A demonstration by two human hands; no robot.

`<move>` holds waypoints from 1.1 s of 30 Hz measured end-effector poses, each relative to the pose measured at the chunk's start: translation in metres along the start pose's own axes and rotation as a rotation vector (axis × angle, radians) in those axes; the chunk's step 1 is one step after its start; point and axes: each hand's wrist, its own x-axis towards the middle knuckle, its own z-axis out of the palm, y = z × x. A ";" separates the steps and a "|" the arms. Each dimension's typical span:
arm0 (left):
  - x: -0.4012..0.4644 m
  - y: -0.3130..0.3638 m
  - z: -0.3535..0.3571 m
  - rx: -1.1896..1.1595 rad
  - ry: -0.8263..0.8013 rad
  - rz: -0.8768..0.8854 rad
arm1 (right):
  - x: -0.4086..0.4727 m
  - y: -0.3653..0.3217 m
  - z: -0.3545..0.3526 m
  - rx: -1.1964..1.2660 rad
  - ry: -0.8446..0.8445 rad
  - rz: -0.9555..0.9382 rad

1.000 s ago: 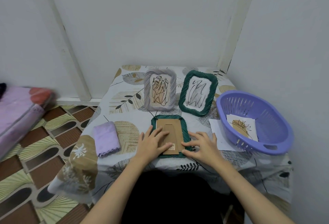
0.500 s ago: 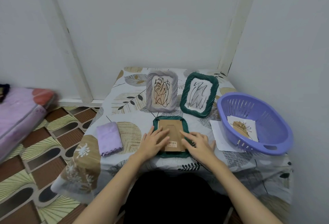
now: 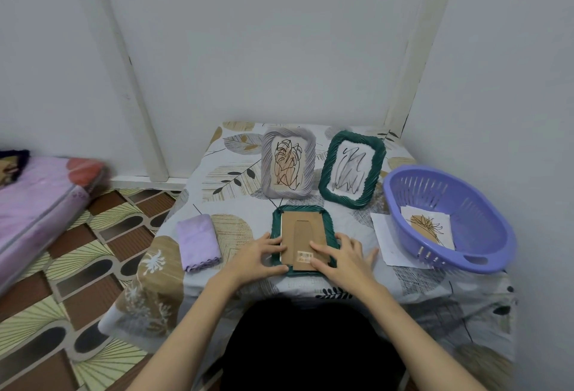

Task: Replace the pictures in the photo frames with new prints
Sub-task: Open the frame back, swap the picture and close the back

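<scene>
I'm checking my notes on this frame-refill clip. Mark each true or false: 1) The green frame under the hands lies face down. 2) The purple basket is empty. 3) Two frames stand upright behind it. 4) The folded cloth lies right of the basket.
1) The face-down green frame shows its cardboard back: true.
2) False: the purple basket holds a print.
3) A grey frame and another green frame stand behind: true.
4) False: the folded lilac cloth lies left of the left hand; the right hand is nearer the basket.

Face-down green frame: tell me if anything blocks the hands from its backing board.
Nothing visible does. The left hand and right hand already rest on the backing board of the face-down green frame.
</scene>
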 end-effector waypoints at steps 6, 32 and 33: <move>-0.003 0.001 0.008 0.056 0.095 0.036 | 0.000 0.000 0.001 0.019 -0.009 0.000; 0.004 0.036 0.008 -0.749 0.330 -0.291 | -0.004 -0.002 -0.002 0.129 -0.066 0.023; 0.006 0.038 0.005 -0.891 0.349 -0.306 | -0.005 -0.003 -0.003 0.131 -0.073 0.026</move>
